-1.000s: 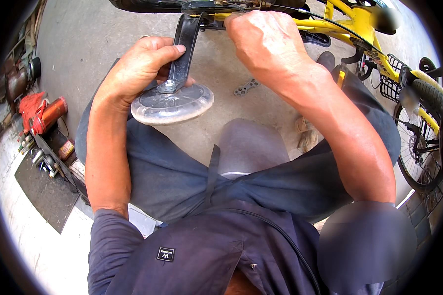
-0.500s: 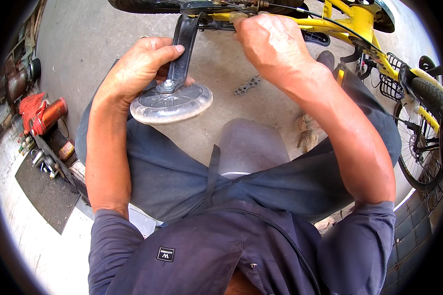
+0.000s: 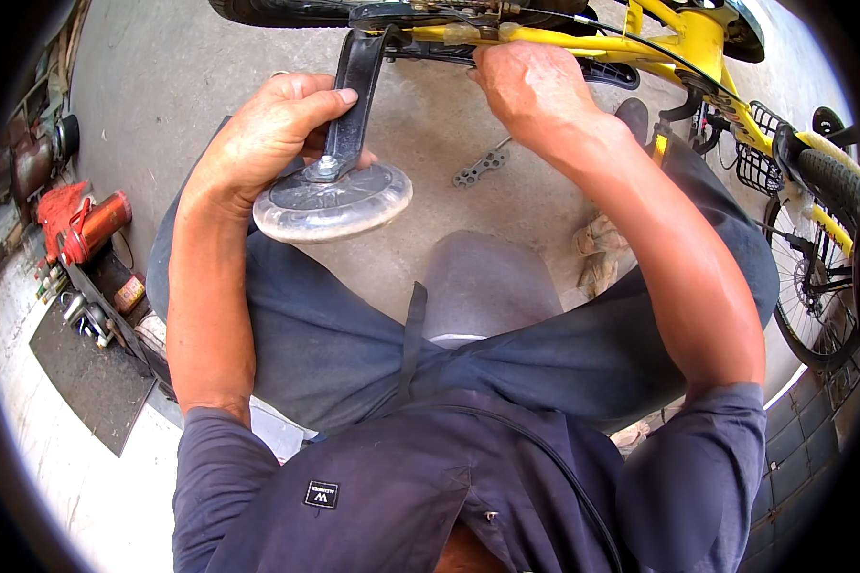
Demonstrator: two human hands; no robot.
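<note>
The left hand (image 3: 268, 124) grips a black bracket (image 3: 357, 91), thumb flat on its face, with a small clear-rimmed wheel (image 3: 334, 205) bolted at the lower end. The bracket's upper end meets the yellow bicycle (image 3: 693, 48), which the view's top edge cuts off. The right hand (image 3: 533, 91) is curled just below the bicycle's tube — whether it grasps anything, I cannot tell. Concrete floor (image 3: 420, 124) opens between the hands, bounded by the knees; a multi-hole spanner (image 3: 480, 172) lies there. The shirt (image 3: 382, 516) bears a small dark, white-bordered patch (image 3: 321, 494) — lettered in white.
</note>
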